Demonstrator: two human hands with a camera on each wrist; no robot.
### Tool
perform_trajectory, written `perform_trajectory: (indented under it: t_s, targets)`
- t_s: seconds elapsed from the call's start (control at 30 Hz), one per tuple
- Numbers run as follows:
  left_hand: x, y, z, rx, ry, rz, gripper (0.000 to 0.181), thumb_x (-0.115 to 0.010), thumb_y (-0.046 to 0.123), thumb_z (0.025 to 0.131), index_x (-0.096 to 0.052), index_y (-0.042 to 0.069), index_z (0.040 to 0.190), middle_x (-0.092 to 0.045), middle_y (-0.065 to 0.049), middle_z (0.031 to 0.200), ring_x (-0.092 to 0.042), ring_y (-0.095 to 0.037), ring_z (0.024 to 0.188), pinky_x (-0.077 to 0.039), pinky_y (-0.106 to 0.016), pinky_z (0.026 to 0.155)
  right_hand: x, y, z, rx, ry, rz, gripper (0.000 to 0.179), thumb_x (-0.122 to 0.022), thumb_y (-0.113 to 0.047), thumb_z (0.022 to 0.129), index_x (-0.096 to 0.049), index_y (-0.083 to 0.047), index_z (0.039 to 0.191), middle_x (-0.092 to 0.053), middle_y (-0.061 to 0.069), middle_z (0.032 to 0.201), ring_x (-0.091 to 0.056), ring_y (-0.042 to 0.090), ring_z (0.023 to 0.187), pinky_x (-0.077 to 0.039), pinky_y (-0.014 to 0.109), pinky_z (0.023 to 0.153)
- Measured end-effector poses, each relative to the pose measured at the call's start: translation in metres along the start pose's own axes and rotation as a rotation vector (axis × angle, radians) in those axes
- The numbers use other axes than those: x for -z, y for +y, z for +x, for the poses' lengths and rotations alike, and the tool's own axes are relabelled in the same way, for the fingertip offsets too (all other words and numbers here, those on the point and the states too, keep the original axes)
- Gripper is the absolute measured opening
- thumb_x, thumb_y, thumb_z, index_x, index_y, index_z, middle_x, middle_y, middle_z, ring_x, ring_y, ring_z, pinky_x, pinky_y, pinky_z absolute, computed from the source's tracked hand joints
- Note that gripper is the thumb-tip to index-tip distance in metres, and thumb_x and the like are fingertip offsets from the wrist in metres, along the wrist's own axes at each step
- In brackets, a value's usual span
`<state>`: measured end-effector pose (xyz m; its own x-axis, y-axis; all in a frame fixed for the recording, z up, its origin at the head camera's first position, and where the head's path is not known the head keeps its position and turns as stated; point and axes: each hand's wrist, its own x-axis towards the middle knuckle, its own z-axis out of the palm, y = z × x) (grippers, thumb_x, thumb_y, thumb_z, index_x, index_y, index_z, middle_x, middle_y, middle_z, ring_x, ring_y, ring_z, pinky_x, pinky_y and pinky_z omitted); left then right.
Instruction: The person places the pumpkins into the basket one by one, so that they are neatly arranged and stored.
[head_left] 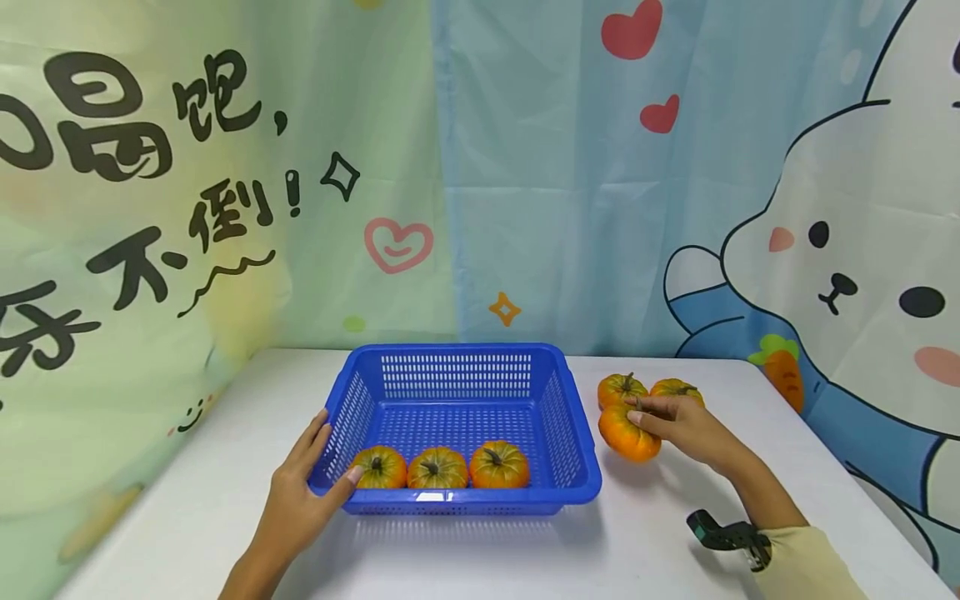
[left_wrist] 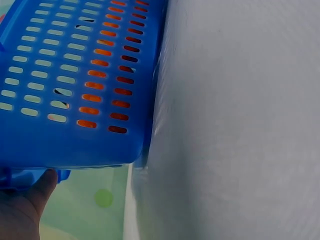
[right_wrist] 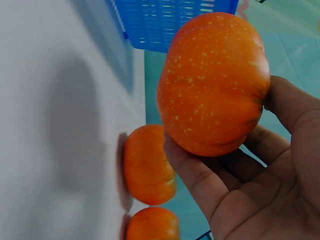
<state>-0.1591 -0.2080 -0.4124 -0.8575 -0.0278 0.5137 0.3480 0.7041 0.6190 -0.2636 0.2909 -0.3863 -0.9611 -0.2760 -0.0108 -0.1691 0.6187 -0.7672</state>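
Note:
A pumpkin (head_left: 628,433), orange with a greenish top, is held up by my right hand (head_left: 686,427) to the right of the basket. In the right wrist view, the thumb and fingers grip this pumpkin (right_wrist: 215,85) from its sides, and a gap separates it from the white table. My left hand (head_left: 303,492) holds the blue plastic basket (head_left: 472,497) at its front left corner, thumb over the rim and fingers along the left side. Three pumpkins (head_left: 437,468) sit in a row inside, along the basket's front wall. The left wrist view shows the thumb (left_wrist: 44,190) at the rim.
Two more pumpkins (head_left: 621,388) (head_left: 677,388) stand on the white table (head_left: 645,546) behind the held one. A printed curtain (head_left: 517,208) hangs behind the table. On the right wrist sits a black strapped device (head_left: 723,533).

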Motion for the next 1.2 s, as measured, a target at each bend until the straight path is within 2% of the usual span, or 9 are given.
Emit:
perform_trajectory:
  t_s: [0.2, 0.4, 0.63, 0.9, 1.07, 1.2]
  targets:
    - [0.000, -0.002, 0.003, -0.010, 0.010, 0.006, 0.073, -0.076, 0.024, 0.083, -0.044, -0.010, 0.140, -0.036, -0.013, 0.152, -0.036, -0.041, 0.136, -0.034, -0.051, 0.101, 0.005, -0.011, 0.006, 0.049, 0.026, 0.011, 0.057, -0.060, -0.034, 0.097, -0.053, 0.009, 0.134, -0.054, 0.021, 0.117, -0.055, 0.028, 0.102, -0.054, 0.025, 0.081]
    - [0.000, -0.003, 0.003, 0.009, -0.008, 0.014, 0.074, -0.076, 0.024, 0.083, -0.043, -0.011, 0.140, -0.035, -0.014, 0.153, -0.035, -0.042, 0.136, -0.037, -0.053, 0.100, 0.007, -0.024, 0.010, 0.062, 0.026, 0.013, 0.060, -0.059, -0.037, 0.098, -0.050, 0.009, 0.136, -0.062, 0.022, 0.120, -0.061, 0.027, 0.099, -0.055, 0.039, 0.086]
    - [0.000, 0.001, 0.002, 0.019, -0.019, -0.010, 0.073, -0.074, 0.025, 0.085, -0.042, -0.010, 0.141, -0.033, -0.014, 0.154, -0.033, -0.043, 0.136, -0.036, -0.055, 0.100, 0.008, -0.041, 0.017, 0.106, 0.022, 0.030, 0.056, -0.059, -0.035, 0.098, -0.052, 0.005, 0.136, -0.061, 0.022, 0.122, -0.061, 0.028, 0.100, -0.055, 0.028, 0.083]
    - [-0.002, 0.000, 0.001, 0.035, -0.023, -0.005, 0.074, -0.075, 0.025, 0.085, -0.042, -0.010, 0.141, -0.033, -0.014, 0.154, -0.034, -0.042, 0.137, -0.037, -0.054, 0.100, 0.008, -0.054, 0.022, 0.125, 0.024, 0.096, 0.057, -0.060, -0.035, 0.097, -0.051, 0.003, 0.138, -0.057, 0.025, 0.129, -0.057, 0.036, 0.113, -0.052, 0.029, 0.089]
    - [-0.002, 0.000, 0.001, 0.034, -0.026, -0.007, 0.074, -0.075, 0.025, 0.085, -0.041, -0.010, 0.142, -0.033, -0.014, 0.154, -0.033, -0.043, 0.136, -0.037, -0.055, 0.100, 0.005, -0.064, 0.024, 0.134, 0.004, 0.160, 0.057, -0.063, -0.035, 0.095, -0.052, 0.002, 0.138, -0.058, 0.024, 0.127, -0.059, 0.034, 0.109, -0.055, 0.031, 0.085]
    - [-0.001, 0.002, 0.000, 0.032, -0.027, -0.015, 0.073, -0.074, 0.025, 0.085, -0.042, -0.008, 0.142, -0.033, -0.014, 0.154, -0.033, -0.043, 0.137, -0.036, -0.055, 0.101, 0.001, -0.074, 0.029, 0.124, -0.012, 0.181, 0.061, -0.065, -0.038, 0.094, -0.051, 0.001, 0.139, -0.058, 0.023, 0.127, -0.060, 0.033, 0.107, -0.055, 0.039, 0.086]
